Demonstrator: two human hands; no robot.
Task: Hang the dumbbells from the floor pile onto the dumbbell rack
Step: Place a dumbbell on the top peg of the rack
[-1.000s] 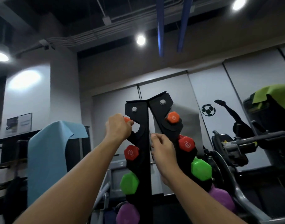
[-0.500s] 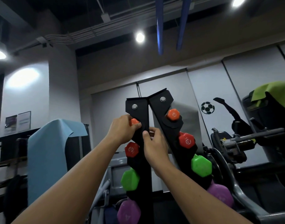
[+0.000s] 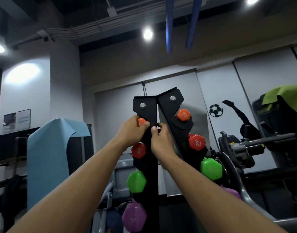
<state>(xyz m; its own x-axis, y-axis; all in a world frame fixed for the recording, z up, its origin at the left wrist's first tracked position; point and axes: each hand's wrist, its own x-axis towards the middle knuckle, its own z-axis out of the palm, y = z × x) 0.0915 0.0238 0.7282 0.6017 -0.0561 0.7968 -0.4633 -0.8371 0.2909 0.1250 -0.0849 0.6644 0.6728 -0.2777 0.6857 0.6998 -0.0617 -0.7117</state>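
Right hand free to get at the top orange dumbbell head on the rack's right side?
Probably yes. The right hand rests on the rack post just below-left of that orange dumbbell head, and nothing sits between them; it would only have to let go of the post.

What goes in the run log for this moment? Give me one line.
stage: seating top orange dumbbell | left hand: grips it at rack top slot | right hand: holds rack's middle edge | lower slots: red, green, purple filled
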